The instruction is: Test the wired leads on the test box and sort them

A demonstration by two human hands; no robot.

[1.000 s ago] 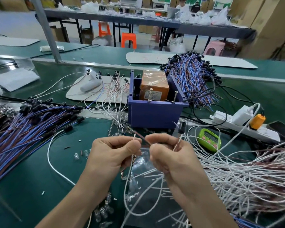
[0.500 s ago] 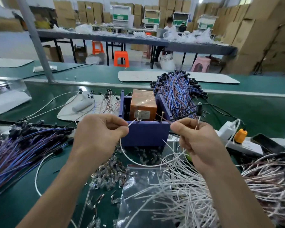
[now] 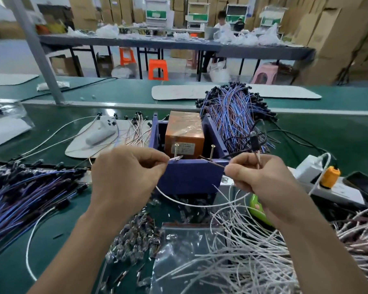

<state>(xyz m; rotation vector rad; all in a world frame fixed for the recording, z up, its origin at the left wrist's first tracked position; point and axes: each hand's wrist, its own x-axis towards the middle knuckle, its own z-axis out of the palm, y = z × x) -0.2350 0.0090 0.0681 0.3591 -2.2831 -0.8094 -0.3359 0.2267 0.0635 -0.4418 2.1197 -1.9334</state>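
White lead (image 3: 200, 205) sags in a loop just in front of the test box (image 3: 189, 177), & we hold both ends: left hand (image 3: 125, 177) pinches one stripped end right by the box's left screw post (image 3: 176, 149), right hand (image 3: 263, 181) pinches the other just in front of the right screw post (image 3: 212, 152). We can't tell if the tips touch the posts. Blue-lead pile (image 3: 26, 194) lies left of the box, white-lead heap (image 3: 253, 251) front-right.
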